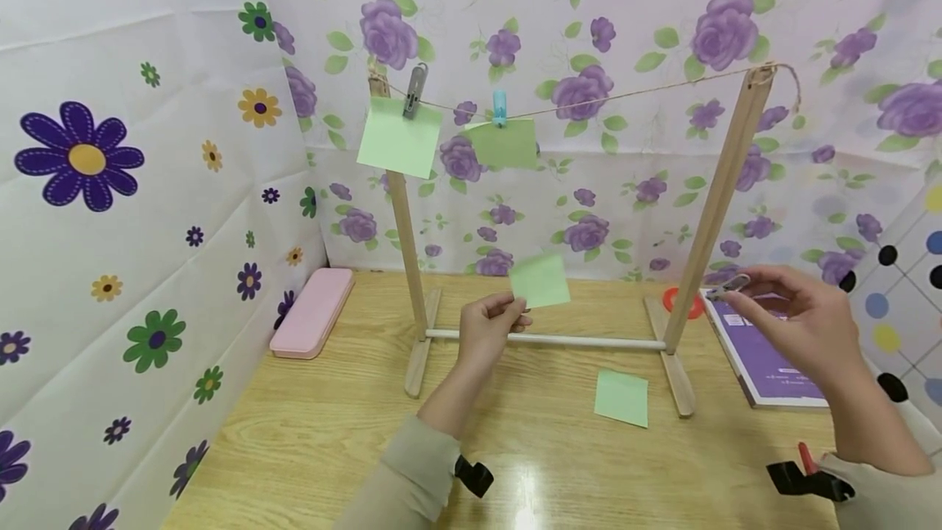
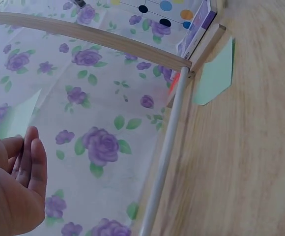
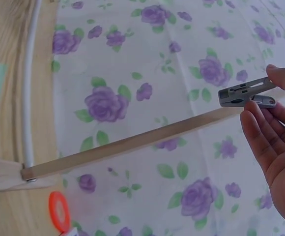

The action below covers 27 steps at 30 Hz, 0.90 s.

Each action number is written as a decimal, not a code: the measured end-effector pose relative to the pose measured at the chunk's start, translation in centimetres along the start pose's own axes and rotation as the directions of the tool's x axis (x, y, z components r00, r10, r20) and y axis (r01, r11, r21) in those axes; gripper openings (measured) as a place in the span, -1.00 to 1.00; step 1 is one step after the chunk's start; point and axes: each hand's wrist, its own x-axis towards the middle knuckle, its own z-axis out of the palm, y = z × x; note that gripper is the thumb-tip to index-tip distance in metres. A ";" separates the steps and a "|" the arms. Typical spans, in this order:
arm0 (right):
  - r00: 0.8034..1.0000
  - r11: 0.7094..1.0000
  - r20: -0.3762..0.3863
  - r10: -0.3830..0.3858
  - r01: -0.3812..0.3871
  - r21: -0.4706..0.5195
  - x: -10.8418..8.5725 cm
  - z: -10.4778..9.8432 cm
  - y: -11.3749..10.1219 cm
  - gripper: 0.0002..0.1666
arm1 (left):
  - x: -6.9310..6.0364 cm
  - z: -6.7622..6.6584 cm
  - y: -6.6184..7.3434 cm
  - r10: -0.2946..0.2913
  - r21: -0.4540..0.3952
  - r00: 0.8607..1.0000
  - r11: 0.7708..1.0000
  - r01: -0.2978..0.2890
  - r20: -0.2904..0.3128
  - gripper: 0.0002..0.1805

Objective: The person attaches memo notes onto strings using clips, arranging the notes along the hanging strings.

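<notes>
A person's left hand [image 1: 491, 324] pinches a pale green paper note [image 1: 543, 280] by its lower-left corner, thumb against fingers, holding it up between the posts of a wooden stand. The square sheet is plain, smooth and slightly tilted, its free edges reaching clear of the fingertips. Across from it, near the right post [image 1: 717, 211], the right hand [image 1: 809, 321] grips a gray clothespin [image 3: 245, 94] between thumb and fingers. From close by, the pin looks slim and slotted, its two handles spread in a V and a small hole showing in the lower one.

Above the hands, a thin twine [image 1: 625, 94] sags from post to post. On it hang two more notes: a light green one [image 1: 401, 137] under a gray clip [image 1: 414, 92] beside the left post, and a darker green one [image 1: 504, 144] under a blue clip [image 1: 500, 108]. A white rod [image 1: 581, 341] joins the stand's feet. In front of it, another green square [image 1: 621, 397] lies on the wood-grain table [image 1: 294, 432]. A purple book [image 1: 773, 358] and a red ring [image 3: 53, 209] sit by the right post; a pink case [image 1: 312, 313] rests at far left, against flowered cloth.
</notes>
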 end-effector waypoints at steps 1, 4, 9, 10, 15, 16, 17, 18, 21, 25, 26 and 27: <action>1.000 1.000 0.001 -0.020 0.020 0.005 0.3 0.0 -0.2 -0.60 | 0.0 0.1 0.3 0.007 -0.013 1.000 1.000 -0.007 0.004 -0.70; 0.997 0.997 0.006 -0.073 0.073 0.021 1.3 0.0 -0.8 -0.58 | 0.2 0.4 0.9 0.026 -0.042 1.000 0.999 -0.026 0.013 -0.72; 0.990 0.989 0.015 -0.140 0.139 0.052 3.4 0.1 -2.3 -0.60 | 0.2 1.1 1.8 0.060 -0.062 0.998 0.996 -0.059 0.015 -0.78; 0.988 0.987 0.016 -0.151 0.149 0.061 3.8 0.1 -2.7 -0.60 | 0.2 1.3 2.0 0.067 -0.064 0.998 0.996 -0.066 0.015 -0.79; 0.980 0.976 0.016 -0.197 0.194 0.097 6.1 0.1 -4.8 -0.63 | 0.3 2.0 3.2 0.101 -0.071 0.995 0.992 -0.100 0.016 -0.80; 0.978 0.973 0.012 -0.209 0.206 0.102 6.6 0.1 -5.1 -0.64 | 0.3 2.1 3.5 0.106 -0.079 0.994 0.991 -0.104 0.016 -0.79; 0.975 0.970 0.007 -0.222 0.220 0.102 7.1 0.2 -5.5 -0.64 | 0.3 2.2 3.8 0.111 -0.086 0.994 0.990 -0.110 0.016 -0.79; 0.971 0.965 -0.004 -0.239 0.238 0.106 7.5 0.2 -5.9 -0.66 | 0.3 2.4 4.0 0.117 -0.095 0.993 0.989 -0.115 0.018 -0.79; 0.959 0.953 -0.038 -0.281 0.284 0.111 8.8 0.3 -6.9 -0.71 | 0.2 2.8 4.8 0.131 -0.121 0.991 0.984 -0.128 0.023 -0.79; 0.940 0.934 -0.077 -0.333 0.340 0.110 10.4 0.6 -8.3 -0.77 | 0.0 3.5 5.7 0.142 -0.157 0.989 0.978 -0.135 0.030 -0.81; 0.936 0.931 -0.081 -0.343 0.350 0.101 10.7 0.6 -8.7 -0.78 | 0.0 3.7 5.9 0.143 -0.164 0.989 0.977 -0.137 0.031 -0.82; 0.933 0.930 -0.084 -0.349 0.356 0.093 11.1 0.7 -9.1 -0.78 | 0.0 3.8 6.2 0.148 -0.169 0.989 0.976 -0.140 0.033 -0.83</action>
